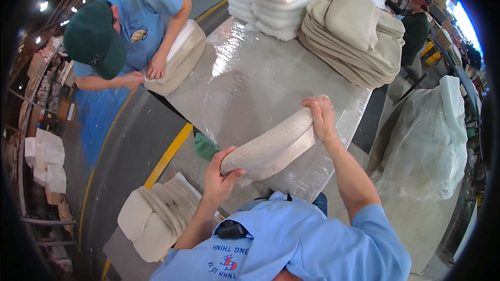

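Note:
A beige fabric cushion (pixel 271 143) is held up on edge over the near part of the table (pixel 250 73), slanting from lower left to upper right. My left hand (pixel 220 177) grips its left end, with the thumb on the near side and the fingers behind. At the upper right end my right hand (pixel 321 117) is closed over the corner. A paler face of the cushion shows below the ridge between my hands. What lies inside the fabric is hidden.
Folded beige covers (pixel 354 36) and white padding sheets (pixel 286 0) are stacked at the table's far side. Across the left corner, a co-worker (pixel 130 31) handles another beige cushion (pixel 182 60). Finished-looking cushions (pixel 156 213) stand lower left; a plastic-wrapped bundle (pixel 427 140) stands right.

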Tool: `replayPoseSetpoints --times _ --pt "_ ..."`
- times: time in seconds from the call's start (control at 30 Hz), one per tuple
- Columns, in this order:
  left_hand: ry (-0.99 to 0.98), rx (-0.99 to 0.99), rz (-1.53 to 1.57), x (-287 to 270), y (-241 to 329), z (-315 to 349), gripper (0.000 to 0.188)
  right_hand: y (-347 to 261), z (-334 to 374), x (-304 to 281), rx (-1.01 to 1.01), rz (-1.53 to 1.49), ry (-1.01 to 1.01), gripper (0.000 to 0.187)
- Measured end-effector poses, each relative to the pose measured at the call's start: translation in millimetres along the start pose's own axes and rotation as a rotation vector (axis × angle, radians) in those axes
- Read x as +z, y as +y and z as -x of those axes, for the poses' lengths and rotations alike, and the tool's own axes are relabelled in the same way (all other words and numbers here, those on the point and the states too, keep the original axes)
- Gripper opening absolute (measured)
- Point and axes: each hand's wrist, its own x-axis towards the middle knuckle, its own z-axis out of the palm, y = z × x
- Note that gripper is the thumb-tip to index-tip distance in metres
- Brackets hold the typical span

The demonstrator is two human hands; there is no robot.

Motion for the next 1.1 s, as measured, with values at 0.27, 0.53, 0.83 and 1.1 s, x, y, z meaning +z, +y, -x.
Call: replayPoseSetpoints --times 0.27,0.53,0.83,1.1 --pt "-0.151 -0.248 -0.144 -32 -84 39 0.068 64 -10 5 0.706 -0.456 -0.089 0.058" --pt "-0.366 -0.254 -0.164 -14 -78 22 0.079 71 4 -1 0.953 -1.011 0.405 0.066" --pt "-0.404 0.372 -0.518 54 -72 -21 0.106 -68 -62 -142 -0.032 -1.176 0.402 0.066" --pt "-0.441 0.394 -0.315 102 -23 -172 0.137 -75 3 -147 -0.056 -1.316 0.229 0.06"
